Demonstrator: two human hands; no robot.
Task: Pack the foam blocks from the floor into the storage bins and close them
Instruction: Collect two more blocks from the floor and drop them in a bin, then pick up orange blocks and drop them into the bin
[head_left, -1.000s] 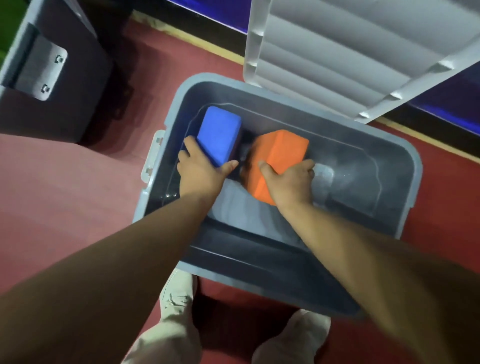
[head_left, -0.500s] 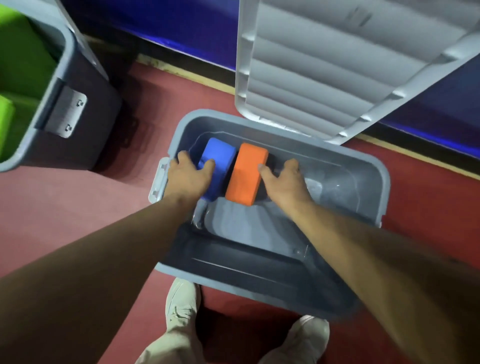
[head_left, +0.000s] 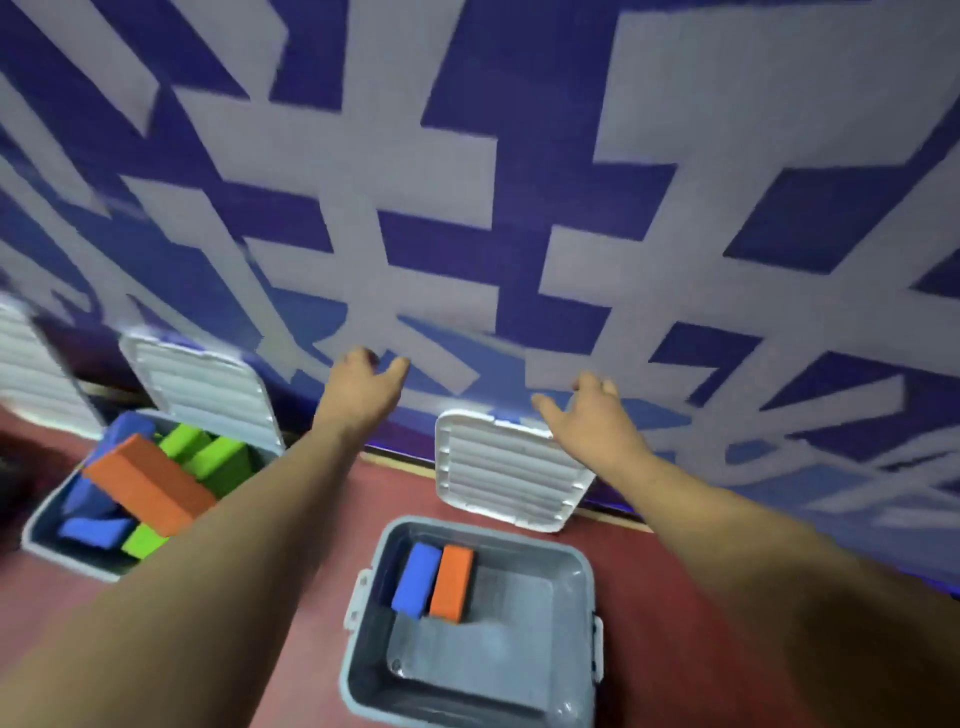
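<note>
Standing open nearest the camera: grey bin (head_left: 363, 691) on the red floor (head_left: 311, 519). Blue block (head_left: 415, 581) and orange block (head_left: 452, 583) lie inside, side by side and touching, in the bin's far left corner, blue to the left.

Lid (head_left: 509, 473) is tilted up behind the bin's far rim, ribbed underside facing the camera.

Left bin (head_left: 47, 535) sits well apart from the first, also open. It holds a long orange block (head_left: 148, 486) lying slantwise on top, green blocks (head_left: 218, 462) beyond and beneath it, and blue blocks (head_left: 93, 530) at the left side. Left lid (head_left: 202, 389) is raised behind it. Another ribbed lid (head_left: 31, 374) shows at the frame's left edge, blurred.

Both arms reach forward. Left hand (head_left: 363, 379) is up in the air, fingers loosely spread, holding nothing. Right hand (head_left: 587, 421) has its fingers apart and relaxed, just above the lid's top edge; contact cannot be told.

Blue and white patterned wall (head_left: 519, 182) fills the background, blurred.
</note>
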